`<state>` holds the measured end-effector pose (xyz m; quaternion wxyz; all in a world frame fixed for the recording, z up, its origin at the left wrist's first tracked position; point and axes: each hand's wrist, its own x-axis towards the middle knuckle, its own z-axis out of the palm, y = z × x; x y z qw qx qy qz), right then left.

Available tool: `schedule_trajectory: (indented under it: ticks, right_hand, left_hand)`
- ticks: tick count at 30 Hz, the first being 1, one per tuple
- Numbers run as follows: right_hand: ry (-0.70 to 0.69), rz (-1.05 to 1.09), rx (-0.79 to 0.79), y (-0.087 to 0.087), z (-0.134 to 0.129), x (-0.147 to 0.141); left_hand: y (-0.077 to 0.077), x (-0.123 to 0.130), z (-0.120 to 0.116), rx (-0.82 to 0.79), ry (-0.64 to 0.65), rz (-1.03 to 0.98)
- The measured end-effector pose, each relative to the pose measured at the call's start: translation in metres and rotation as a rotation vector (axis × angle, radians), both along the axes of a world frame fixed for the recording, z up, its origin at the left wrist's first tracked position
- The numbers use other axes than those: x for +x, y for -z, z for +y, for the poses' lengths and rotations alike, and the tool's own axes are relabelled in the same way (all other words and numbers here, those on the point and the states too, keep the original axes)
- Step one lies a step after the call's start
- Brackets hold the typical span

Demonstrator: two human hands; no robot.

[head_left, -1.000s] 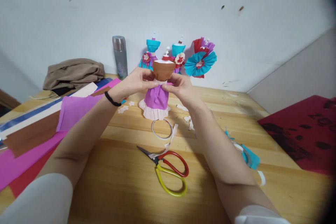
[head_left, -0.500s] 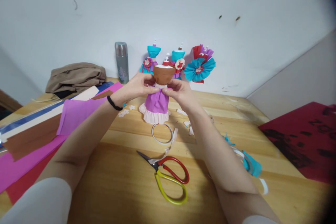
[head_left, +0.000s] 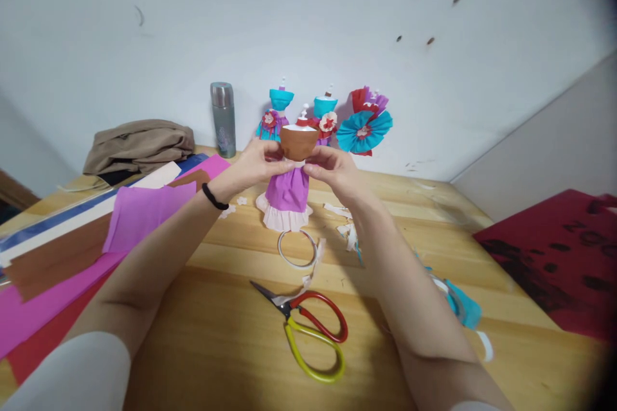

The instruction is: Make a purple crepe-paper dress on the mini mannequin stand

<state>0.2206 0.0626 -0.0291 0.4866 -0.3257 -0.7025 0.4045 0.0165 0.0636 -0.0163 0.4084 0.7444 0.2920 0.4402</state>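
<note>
A small dress form [head_left: 288, 191] stands upright on the table, dressed in a brown paper top, a purple skirt and a pale pink ruffled hem. Both my hands pinch it at the waist. My left hand [head_left: 258, 160] is closed on its left side, and my right hand [head_left: 335, 170] on its right side; the fingertips behind the form are hidden. In front of the hem lies a ring-shaped roll of tape [head_left: 281, 250]. Nearer to me are scissors [head_left: 308, 327] with one red and one yellow handle, beside a thin pale paper strip [head_left: 318, 261].
Behind stand dress forms with turquoise tops [head_left: 281, 99] and one with a large turquoise paper rosette [head_left: 365, 133]. A steel flask [head_left: 223, 119] and brown cloth [head_left: 139, 144] are at the back left. Coloured paper sheets [head_left: 149, 215] cover the left. A red bag [head_left: 554, 257] is at right.
The view has tilted slightly, so things sit a little lower in the picture. My hands keep their hold at the waist of the dress form, with hardly any movement.
</note>
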Motion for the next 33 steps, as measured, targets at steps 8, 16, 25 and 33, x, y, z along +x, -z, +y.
schedule_trajectory:
  ticks: [8,16,25,33]
  right_hand:
    - [0.149,-0.028,-0.029,-0.006,0.0,0.019]
    - [0.141,-0.099,-0.01,-0.007,0.001,0.022]
    - [0.184,-0.228,0.029,-0.014,-0.001,0.025]
    - [0.091,-0.629,0.047,-0.017,-0.008,0.04]
  left_hand:
    - [-0.008,0.001,-0.01,-0.032,-0.02,0.071]
    - [-0.01,-0.004,-0.003,-0.004,0.028,0.127]
    - [-0.011,-0.012,0.003,0.073,0.079,0.208]
    - [-0.032,-0.037,0.0,0.155,-0.056,0.494]
